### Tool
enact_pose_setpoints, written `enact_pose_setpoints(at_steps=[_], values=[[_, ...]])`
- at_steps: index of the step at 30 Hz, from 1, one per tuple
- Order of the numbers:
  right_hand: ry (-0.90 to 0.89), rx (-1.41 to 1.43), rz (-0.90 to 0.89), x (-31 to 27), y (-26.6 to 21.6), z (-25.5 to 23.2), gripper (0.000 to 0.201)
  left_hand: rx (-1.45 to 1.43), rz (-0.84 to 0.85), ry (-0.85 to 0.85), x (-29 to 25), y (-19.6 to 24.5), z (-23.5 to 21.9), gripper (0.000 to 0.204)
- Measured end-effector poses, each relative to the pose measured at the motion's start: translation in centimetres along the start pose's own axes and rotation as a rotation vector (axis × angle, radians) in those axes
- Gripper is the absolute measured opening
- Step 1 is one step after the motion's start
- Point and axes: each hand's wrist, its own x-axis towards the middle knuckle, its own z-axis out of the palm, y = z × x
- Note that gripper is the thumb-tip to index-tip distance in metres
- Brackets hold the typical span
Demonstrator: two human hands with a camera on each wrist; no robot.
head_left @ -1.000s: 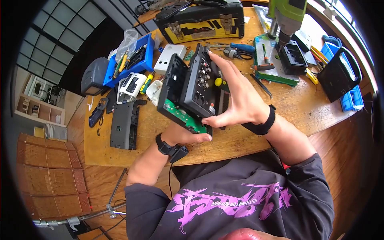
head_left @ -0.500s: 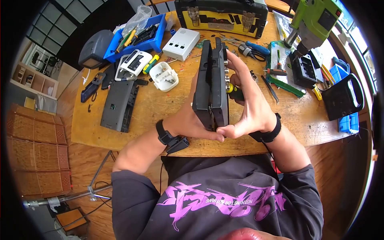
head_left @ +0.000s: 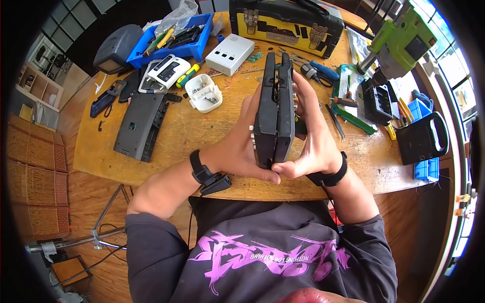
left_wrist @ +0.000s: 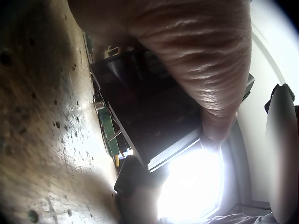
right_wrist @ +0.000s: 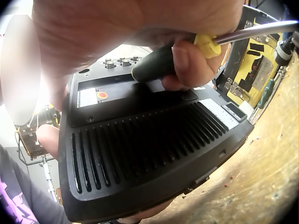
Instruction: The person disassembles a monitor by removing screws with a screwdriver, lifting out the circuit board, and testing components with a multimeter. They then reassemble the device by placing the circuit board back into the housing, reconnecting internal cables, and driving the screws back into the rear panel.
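Observation:
A black two-part electronic device case (head_left: 274, 111) stands on edge between both hands, its halves nearly closed with a narrow seam. My left hand (head_left: 235, 149) grips its left side, the thumb at the near lower corner. My right hand (head_left: 319, 146) holds the opposite side, its thumb tip close to the left thumb. In the right wrist view, the same hand's curled fingers also hold a screwdriver (right_wrist: 156, 65) with a black-and-yellow handle across the case. That face shows vent slots, a recessed compartment and metal connectors (right_wrist: 110, 65). A green circuit board edge (left_wrist: 108, 128) appears in the left wrist view.
Left on the wooden table (head_left: 197, 134) lies a black casing part (head_left: 139, 126), near a white box of small parts (head_left: 204, 95). Behind are a blue tool bin (head_left: 192, 48), white device (head_left: 230, 54) and toolbox (head_left: 285, 30). A green drill (head_left: 404, 45) stands right.
The gap between the case halves has narrowed, hiding the circuit board from the head view. The case has turned edge-on. The head view has shifted, moving the table items across it.

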Motion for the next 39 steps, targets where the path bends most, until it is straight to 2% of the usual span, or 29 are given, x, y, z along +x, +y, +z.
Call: enact_pose_setpoints(at_steps=[5, 8, 11, 17, 26, 28, 29, 33, 37, 39], values=[[0.011, 0.041, 0.035, 0.1, -0.2, 0.1, 0.163, -0.019, -0.007, -0.004, 0.0, 0.0, 0.1, 0.127], [0.001, -0.003, -0.035, 0.2, 0.7, 0.1, 0.163, -0.027, -0.012, -0.009, -0.1, 0.1, 0.1, 0.133], [0.075, -0.060, -0.164, 0.4, 1.2, 0.4, 0.157, -0.036, -0.017, -0.011, -0.2, 0.1, 0.1, 0.139], [0.061, -0.043, -0.134, 0.3, 1.2, 0.3, 0.156, -0.064, -0.023, -0.004, -0.1, 0.2, 0.1, 0.150], [0.005, 0.065, 0.033, 0.3, -0.4, -0.2, 0.156, -0.121, -0.046, -0.001, -0.4, 0.1, 0.1, 0.167], [0.017, 0.252, 0.016, 0.3, 0.2, 0.1, 0.156, -0.139, -0.053, 0.002, -0.6, 0.0, 0.1, 0.171], [0.012, 0.241, 0.019, 0.0, 0.5, 0.0, 0.156, -0.147, -0.049, 0.003, -0.7, -0.2, 0.0, 0.172], [-0.019, 0.467, 0.163, -0.8, 0.4, -0.5, 0.154, -0.168, -0.006, 0.008, -1.0, -0.4, -0.1, 0.177], [-0.009, 0.581, 0.206, -1.2, -0.1, -0.4, 0.150, 0.010, -0.002, 0.023, -1.3, -0.1, -0.4, 0.178], [-0.031, 0.584, 0.242, -1.2, -0.3, -0.4, 0.149, -0.035, -0.001, 0.041, -1.2, 0.2, -0.2, 0.178]])
